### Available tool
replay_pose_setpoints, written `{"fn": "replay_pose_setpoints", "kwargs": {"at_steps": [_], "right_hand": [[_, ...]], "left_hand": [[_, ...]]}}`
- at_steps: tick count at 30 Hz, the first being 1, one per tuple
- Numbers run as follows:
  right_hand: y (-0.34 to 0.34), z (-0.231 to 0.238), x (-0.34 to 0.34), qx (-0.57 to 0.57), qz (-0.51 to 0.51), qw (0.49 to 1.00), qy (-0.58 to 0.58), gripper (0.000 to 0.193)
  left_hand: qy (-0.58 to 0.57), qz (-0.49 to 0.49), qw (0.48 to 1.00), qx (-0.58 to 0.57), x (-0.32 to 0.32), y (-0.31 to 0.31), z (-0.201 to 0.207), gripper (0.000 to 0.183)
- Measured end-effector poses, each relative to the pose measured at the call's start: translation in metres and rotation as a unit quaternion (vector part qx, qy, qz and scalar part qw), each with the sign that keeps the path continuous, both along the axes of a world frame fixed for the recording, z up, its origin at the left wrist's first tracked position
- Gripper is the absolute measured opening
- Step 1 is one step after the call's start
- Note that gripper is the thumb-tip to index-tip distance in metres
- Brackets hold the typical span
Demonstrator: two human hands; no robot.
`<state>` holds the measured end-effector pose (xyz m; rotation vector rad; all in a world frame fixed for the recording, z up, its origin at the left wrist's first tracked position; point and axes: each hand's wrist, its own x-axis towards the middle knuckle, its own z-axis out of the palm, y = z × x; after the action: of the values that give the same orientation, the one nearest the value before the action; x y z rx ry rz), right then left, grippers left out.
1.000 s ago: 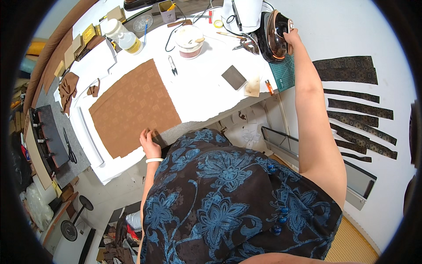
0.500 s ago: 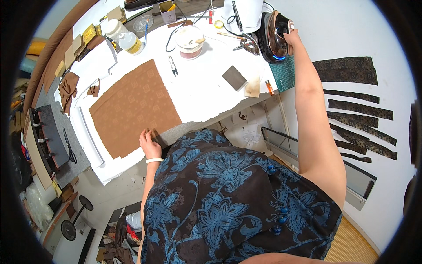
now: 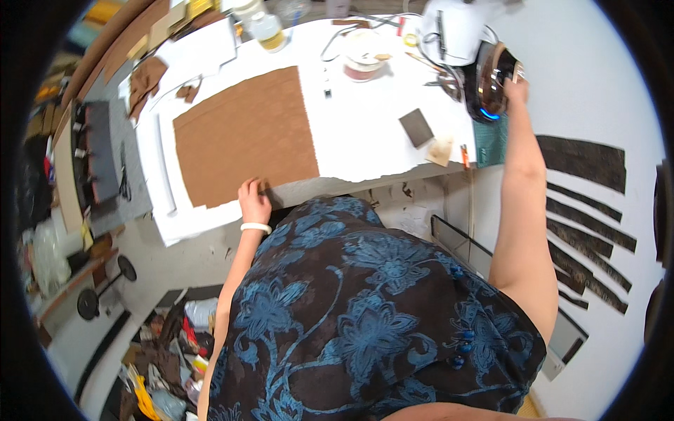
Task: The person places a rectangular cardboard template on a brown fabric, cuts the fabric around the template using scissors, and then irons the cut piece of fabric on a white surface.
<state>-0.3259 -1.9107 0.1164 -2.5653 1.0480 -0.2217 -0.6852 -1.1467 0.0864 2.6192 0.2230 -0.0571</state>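
Observation:
A piece of brown patterned fabric (image 3: 246, 133) lies flat on the white-covered table (image 3: 379, 151). At its near edge rests my left hand (image 3: 254, 202), fingers loosely stretched and holding nothing. Far to the right, my right arm reaches out straight. My right hand (image 3: 517, 91) is wrapped round the handle of a dark, coppery iron (image 3: 490, 81) with a blue light glowing low on its body. The iron stands at the table's right end, by a green cutting mat (image 3: 490, 144).
A white tub (image 3: 364, 59) and a glue bottle (image 3: 268, 34) stand behind the fabric. A dark square (image 3: 416, 128), a beige scrap (image 3: 440, 150) and an orange lighter (image 3: 464, 156) lie near the front edge. Dark fabric strips (image 3: 583, 165) hang on the right wall.
The whole view has shifted, so the table's things appear farther right and higher. My right hand stays on the iron, and my left stays at the fabric's near edge.

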Motion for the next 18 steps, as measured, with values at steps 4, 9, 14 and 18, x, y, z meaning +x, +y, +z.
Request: {"fn": "replay_pose_setpoints", "kwargs": {"at_steps": [4, 9, 14, 18], "right_hand": [[-0.053, 0.021, -0.005, -0.067, 0.015, 0.988, -0.142, 0.051], [0.061, 0.087, -0.035, -0.051, 0.12, 0.971, -0.201, 0.057], [0.175, 0.186, -0.121, 0.036, 0.334, 0.924, -0.181, 0.047], [0.327, 0.207, -0.171, 0.103, 0.519, 0.837, -0.142, 0.054]], "left_hand": [[0.015, 0.007, 1.0, -0.006, 0.01, 0.014, -0.002, 0.04], [0.041, 0.03, 0.999, 0.011, -0.023, 0.041, 0.002, 0.04], [0.041, -0.082, 0.995, -0.025, -0.007, 0.038, -0.015, 0.044], [0.069, -0.184, 0.98, -0.014, 0.002, 0.049, -0.007, 0.055]]}}
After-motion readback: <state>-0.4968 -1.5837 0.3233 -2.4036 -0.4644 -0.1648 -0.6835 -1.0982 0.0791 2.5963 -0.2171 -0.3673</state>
